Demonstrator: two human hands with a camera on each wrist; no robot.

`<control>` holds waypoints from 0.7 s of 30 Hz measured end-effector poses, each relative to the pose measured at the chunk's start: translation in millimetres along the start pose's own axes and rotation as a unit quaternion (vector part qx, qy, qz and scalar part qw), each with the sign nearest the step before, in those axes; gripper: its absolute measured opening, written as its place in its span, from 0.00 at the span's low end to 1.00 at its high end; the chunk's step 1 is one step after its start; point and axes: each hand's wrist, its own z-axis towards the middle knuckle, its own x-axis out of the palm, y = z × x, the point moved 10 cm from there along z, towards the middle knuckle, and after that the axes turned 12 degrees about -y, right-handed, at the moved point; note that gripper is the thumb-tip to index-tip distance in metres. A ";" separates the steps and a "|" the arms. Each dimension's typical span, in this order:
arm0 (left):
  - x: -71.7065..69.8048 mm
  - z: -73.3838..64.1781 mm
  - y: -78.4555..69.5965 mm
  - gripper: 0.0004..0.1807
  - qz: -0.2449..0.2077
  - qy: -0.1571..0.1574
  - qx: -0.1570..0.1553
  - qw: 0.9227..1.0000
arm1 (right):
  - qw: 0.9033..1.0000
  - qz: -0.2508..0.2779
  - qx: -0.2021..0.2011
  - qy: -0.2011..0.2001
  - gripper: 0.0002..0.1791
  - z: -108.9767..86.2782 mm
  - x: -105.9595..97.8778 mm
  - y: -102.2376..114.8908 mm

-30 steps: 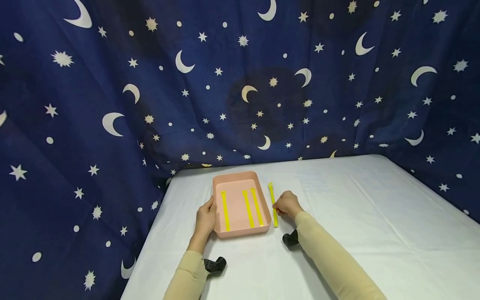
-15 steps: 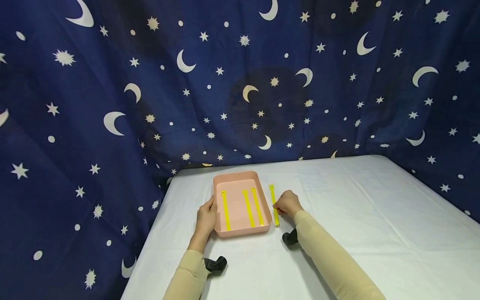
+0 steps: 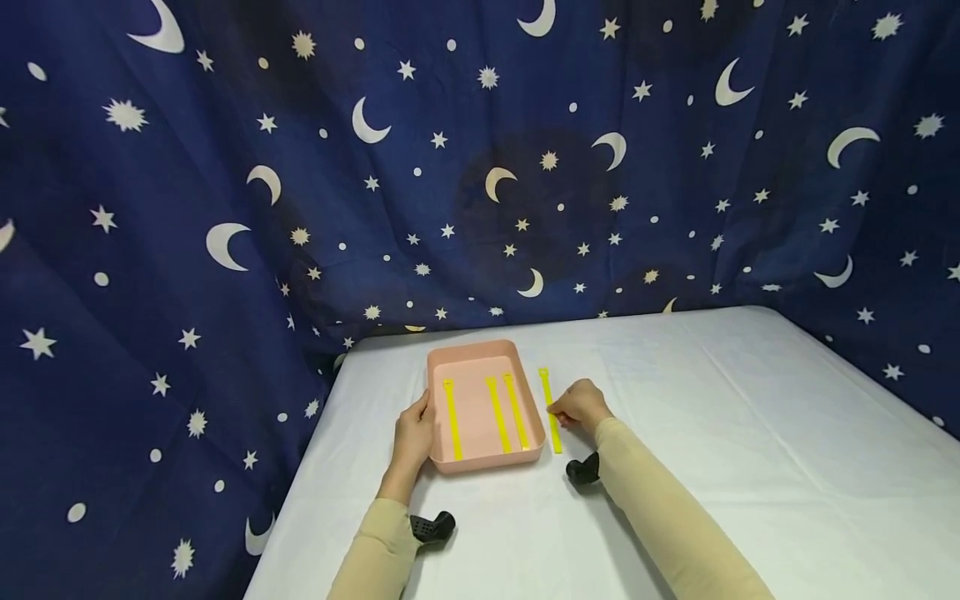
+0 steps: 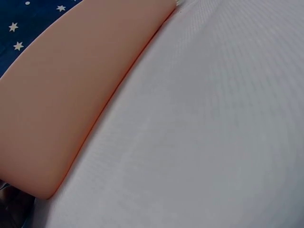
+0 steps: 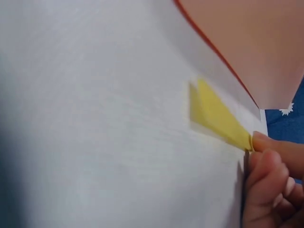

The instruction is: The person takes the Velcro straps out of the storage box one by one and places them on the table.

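Note:
A shallow pink tray (image 3: 483, 465) stands on the white table. Against its left wall lies my left hand (image 3: 412, 432); whether its fingers curl round the wall is hidden, and only a dark sliver of it shows in the left wrist view. Inside the tray, 3 flat yellow cable ties lie lengthwise, one left (image 3: 453, 421) and two towards the right (image 3: 498, 417). Just outside the right wall is another yellow cable tie (image 3: 556, 435), roughly parallel to it. My right hand (image 3: 583, 402) pinches this tie between thumb and fingertips, shown close up in the right wrist view.
White cloth (image 3: 712, 417) covers the table. Dark blue curtains (image 3: 420, 208) with moons and stars hang behind it and along the sides. A black wrist mount (image 3: 433, 527) projects from the left forearm, another (image 3: 582, 470) from the right.
The head view has shifted slightly. My right hand has moved a touch to the right, still holding the outer tie, whose near end has swung slightly right. Tray and left hand look unmoved.

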 end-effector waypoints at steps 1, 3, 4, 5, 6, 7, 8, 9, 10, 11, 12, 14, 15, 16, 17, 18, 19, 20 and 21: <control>-0.1 0.2 0.3 0.23 0.000 -0.001 0.001 1.000 | 1.000 0.005 0.002 0.004 0.09 -1.1 -0.3 0.0; 0.0 0.2 0.4 0.23 -0.002 -0.001 0.003 1.000 | 1.000 0.014 0.001 0.011 0.10 -2.7 -0.4 0.0; 0.2 0.1 0.3 0.23 -0.003 -0.001 0.003 1.000 | 1.000 0.018 -0.001 0.014 0.09 -3.8 -0.4 0.3; 0.3 -0.2 -0.1 0.23 -0.004 -0.001 0.004 1.000 | 1.000 0.019 -0.001 0.015 0.09 -4.5 -0.5 0.2; 0.4 -0.3 -1.0 0.23 -0.005 -0.001 0.007 1.000 | 1.000 0.020 0.001 0.014 0.09 -4.8 -0.5 -0.5; 1.0 -0.9 0.1 0.23 -0.007 0.001 0.004 1.000 | 1.000 0.021 0.002 0.014 0.09 -5.1 0.4 -1.6; 1.7 -1.4 1.0 0.23 -0.007 0.003 0.002 1.000 | 1.000 0.020 0.004 0.011 0.09 -5.0 0.9 -3.0; 2.5 -1.9 1.6 0.23 -0.009 0.005 0.000 1.000 | 1.000 0.021 0.002 0.011 0.08 -5.4 1.3 -3.5; 3.1 -2.4 1.1 0.23 -0.008 0.006 0.002 1.000 | 1.000 0.022 0.002 0.008 0.08 -5.6 1.3 -4.1; 3.9 -2.5 0.4 0.23 -0.008 0.009 0.003 1.000 | 1.000 0.022 -0.001 0.004 0.08 -5.8 0.7 -3.8; 4.7 -2.5 -0.5 0.23 -0.009 0.010 0.003 1.000 | 1.000 0.023 -0.006 0.000 0.08 -5.5 0.2 -2.5; 5.4 -1.8 -2.1 0.23 -0.008 0.009 0.006 1.000 | 1.000 0.013 -0.020 -0.013 0.08 -5.6 -3.0 3.6; 5.4 -1.4 -3.3 0.23 -0.008 0.008 0.009 1.000 | 0.999 0.006 -0.029 -0.020 0.09 -5.8 -4.6 8.4; 4.9 -0.5 -4.1 0.23 -0.006 0.005 0.011 1.000 | 0.999 -0.003 -0.037 -0.027 0.09 -6.1 -6.0 14.2; 4.2 0.2 -4.3 0.23 -0.006 0.001 0.010 1.000 | 0.998 -0.012 -0.049 -0.034 0.10 -6.7 -7.1 21.6; 3.3 1.1 -4.2 0.23 -0.005 -0.003 0.010 1.000 | 0.997 -0.016 -0.061 -0.037 0.10 -7.6 -7.1 29.4; 2.4 1.9 -3.9 0.23 -0.003 -0.007 0.010 1.000 | 0.997 -0.018 -0.070 -0.039 0.10 -9.2 -6.5 37.3; 1.4 2.7 -3.4 0.23 -0.002 -0.010 0.009 1.000 | 0.996 -0.014 -0.077 -0.039 0.10 -10.8 -4.9 45.5; 0.5 3.3 -2.9 0.23 -0.003 -0.012 0.007 1.000 | 0.996 -0.008 -0.083 -0.035 0.09 -12.4 -2.3 53.2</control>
